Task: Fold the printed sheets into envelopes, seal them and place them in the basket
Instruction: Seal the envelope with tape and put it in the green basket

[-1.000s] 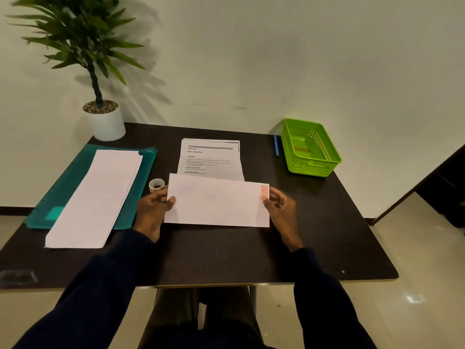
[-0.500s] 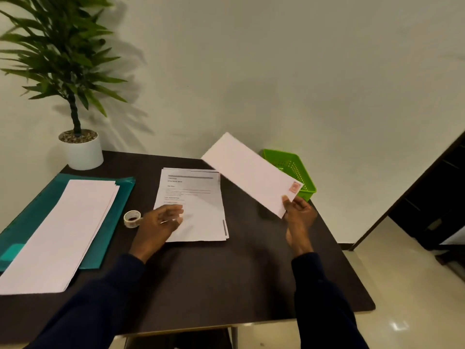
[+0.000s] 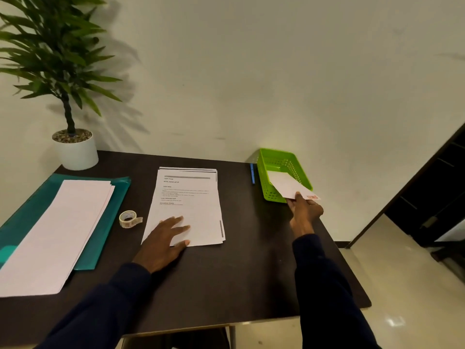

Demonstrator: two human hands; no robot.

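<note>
Right hand (image 3: 305, 212) pinches a stamped envelope (image 3: 289, 186) half inside the green basket (image 3: 270, 191) at the table's (image 3: 251, 268) far right; left hand (image 3: 163, 244) rests flat, fingers spread, on the printed sheets (image 3: 188, 197).

Potted plant (image 3: 75, 152) stands far-left; blue pen (image 3: 252, 173) lies far-right.

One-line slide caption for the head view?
Right hand holds an envelope partly in the green basket; left hand rests on printed sheets.
</note>
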